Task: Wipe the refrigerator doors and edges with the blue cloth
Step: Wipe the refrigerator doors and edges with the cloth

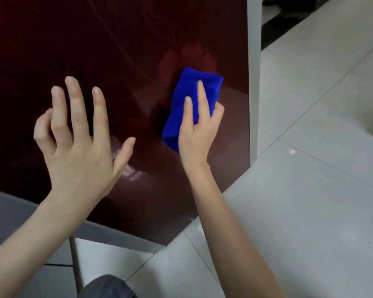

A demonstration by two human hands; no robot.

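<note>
Right hand (197, 127) presses the folded blue cloth (190, 104) to the dark red refrigerator door (95, 39), fingers curled round it; left hand (78, 147) hovers spread, holding nothing

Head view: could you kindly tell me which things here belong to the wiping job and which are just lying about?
Job: blue cloth, gripped by the right hand; dark red refrigerator door; its grey side edge.

Just about: left hand, open and holding nothing; tiled floor; grey-clad knee.

The cloth (191, 97) is held against the refrigerator door (95, 44) near its right edge (254, 82), under the right hand (199, 134). The left hand (78, 151) is positioned left of the cloth, before the door.
</note>
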